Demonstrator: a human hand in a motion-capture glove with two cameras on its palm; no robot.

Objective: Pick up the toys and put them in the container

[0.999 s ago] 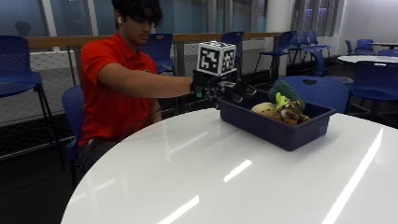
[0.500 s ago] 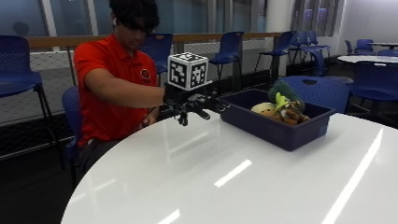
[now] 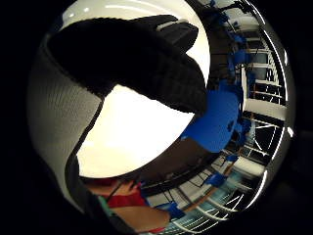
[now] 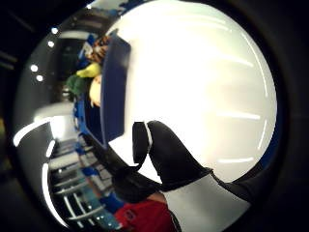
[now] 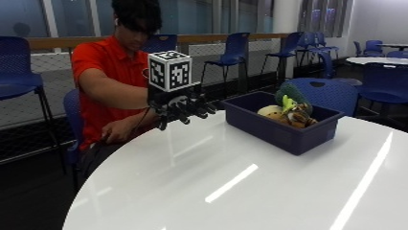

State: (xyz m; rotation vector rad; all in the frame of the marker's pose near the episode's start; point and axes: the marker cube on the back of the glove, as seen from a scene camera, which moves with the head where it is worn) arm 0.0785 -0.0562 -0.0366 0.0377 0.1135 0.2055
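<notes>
Drawn back from over the container since the earlier frames: gloved right hand (image 5: 182, 108) now hovering above the near edge of the white surface (image 5: 255, 182), close to the person's chest, well apart from the blue container (image 5: 284, 127). Fingers loosely curled and hanging downward, holding nothing; confirmed in the thumb-side palm view, where only bare surface lies under the palm and a black-gloved thumb (image 4: 169, 154) shows with no object against it. Bare left hand (image 5: 115, 132) resting low at the surface's edge, idle.

Toys (image 5: 290, 110) already sitting inside the container: a green plush piece on top, something yellow beside it, a pale rounded one and an orange-brown striped one, heaped together toward the container's far end. No toy visible loose on the surface in any view.

Key relation: container lying to the hand's side, across the surface away from the person, long axis running diagonally from near the hand toward the far edge, near short wall facing the glove. Right hand the nearer of the two, should any further reach be needed. Judging by the layout, collecting likely finished, or nearly so.
</notes>
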